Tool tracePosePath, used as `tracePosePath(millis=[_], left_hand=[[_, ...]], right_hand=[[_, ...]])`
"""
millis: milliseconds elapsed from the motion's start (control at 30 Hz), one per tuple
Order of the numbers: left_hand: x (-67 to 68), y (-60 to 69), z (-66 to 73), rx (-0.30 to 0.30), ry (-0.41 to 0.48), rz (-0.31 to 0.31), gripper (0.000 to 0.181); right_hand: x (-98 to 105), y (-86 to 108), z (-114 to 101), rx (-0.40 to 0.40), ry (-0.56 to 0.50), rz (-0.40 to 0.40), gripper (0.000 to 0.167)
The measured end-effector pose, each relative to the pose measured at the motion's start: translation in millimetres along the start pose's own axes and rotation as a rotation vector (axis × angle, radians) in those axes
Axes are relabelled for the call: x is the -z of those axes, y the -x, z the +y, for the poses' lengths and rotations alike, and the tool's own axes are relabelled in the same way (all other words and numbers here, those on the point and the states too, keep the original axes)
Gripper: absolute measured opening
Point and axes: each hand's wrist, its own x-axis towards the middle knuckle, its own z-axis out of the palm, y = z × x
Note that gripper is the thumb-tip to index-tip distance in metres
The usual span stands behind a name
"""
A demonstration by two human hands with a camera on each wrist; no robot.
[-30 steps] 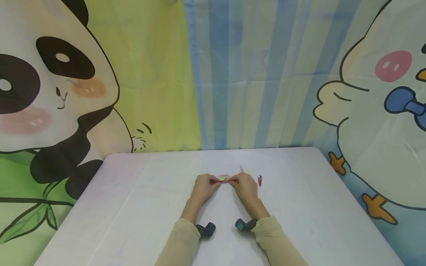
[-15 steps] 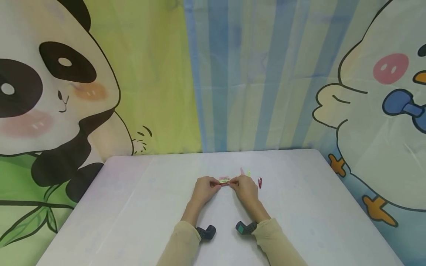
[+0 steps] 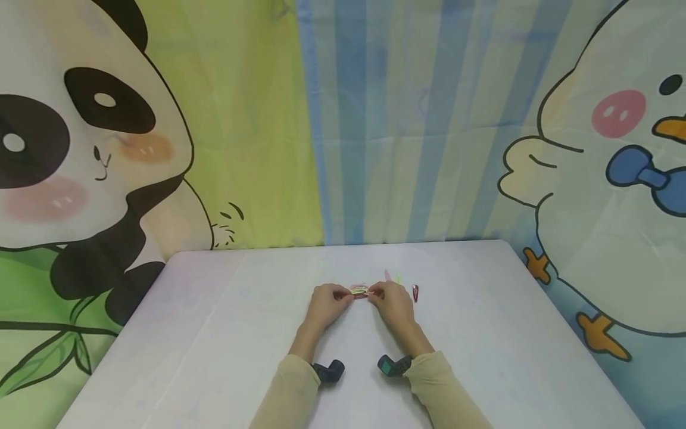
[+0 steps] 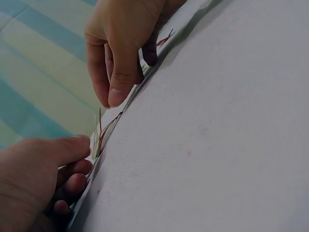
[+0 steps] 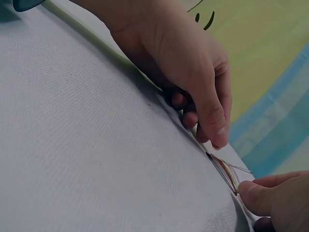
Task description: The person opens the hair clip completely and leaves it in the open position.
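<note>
A small row of colourful hair clips (image 3: 359,292), red, pink and yellow-green, lies on the white table between my two hands. My left hand (image 3: 326,302) pinches at the row's left end with thumb and forefinger. At the right end, the fingertips of my right hand (image 3: 393,302) are drawn together on the clips. Seen edge-on in the right wrist view, the thin clips (image 5: 226,171) stretch between both hands, with one slightly raised. Fingers partly hide the clip ends. Beyond my right hand lie a pink clip (image 3: 387,275) and a yellow-green clip (image 3: 398,278); a red snap clip (image 3: 415,293) lies to its right.
The white table (image 3: 225,345) reaches back to a fabric backdrop (image 3: 386,119) printed with a panda, stripes and a white bird. Dark wrist cameras (image 3: 329,372) sit on both wrists, just above the table.
The head view has shifted slightly. Both hands stay at the row's ends, with small finger movements; the red clip in front now sits closer against the others.
</note>
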Motion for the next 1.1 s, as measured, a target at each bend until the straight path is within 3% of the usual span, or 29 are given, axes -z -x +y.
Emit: tracePosePath(millis=[167, 333, 500, 633, 900, 1100], left_hand=[[-0.8, 0.0, -0.7, -0.034, 0.013, -0.002, 0.011], [1.3, -0.5, 3.3, -0.086, 0.036, 0.036, 0.012], [-1.1, 3.7, 7.8, -0.103, 0.049, 0.050, 0.013], [-8.6, 8.2, 13.4, -0.129, 0.032, 0.054, 0.012], [-29.6, 14.7, 38.6, -0.250, -0.003, 0.038, 0.013], [-44.4, 20.7, 51.6, -0.285, -0.086, 0.138, 0.012]], right_hand=[[5.0, 3.0, 2.0, 0.023, -0.008, 0.050, 0.012], [13.7, 8.1, 3.3, 0.065, -0.008, 0.091, 0.015], [21.2, 19.4, 8.2, 0.036, 0.008, 0.084, 0.017], [28.4, 28.5, 14.2, 0.015, 0.000, 0.078, 0.018], [41.5, 39.3, 26.3, -0.026, -0.037, 0.105, 0.018], [48.5, 45.9, 32.2, -0.037, -0.041, 0.118, 0.018]])
